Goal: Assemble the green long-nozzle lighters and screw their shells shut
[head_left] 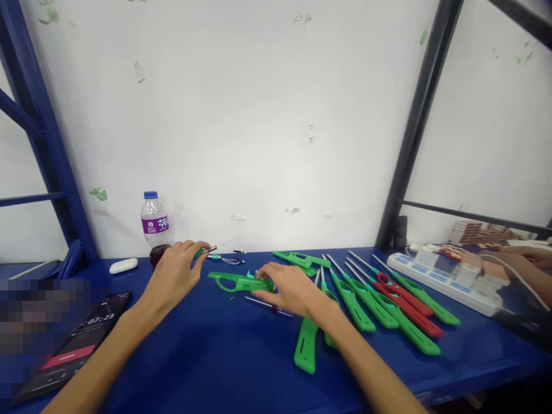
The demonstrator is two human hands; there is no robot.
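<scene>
Pinched in the fingertips of my left hand [177, 269] is a small green part [200, 252] with a metal end and a thin wire. My right hand [291, 287] has its fingers closed on one end of a green lighter casing [235, 282], held just over the blue table. Below the casing lies a thin rod with a red section [271, 307]. Behind, a teal piece with white wires [219, 258] lies near the wall. Loose green casing halves [297, 260] are beyond my right hand. A green lighter [307, 345] lies partly under my right forearm.
Several green lighters [356, 305] and red lighters [409, 307] lie to the right, before a white power strip [448, 283]. A bottle [155, 224], white case [123, 265] and phone [81, 339] are left. Another person's hand [528, 259] shows far right.
</scene>
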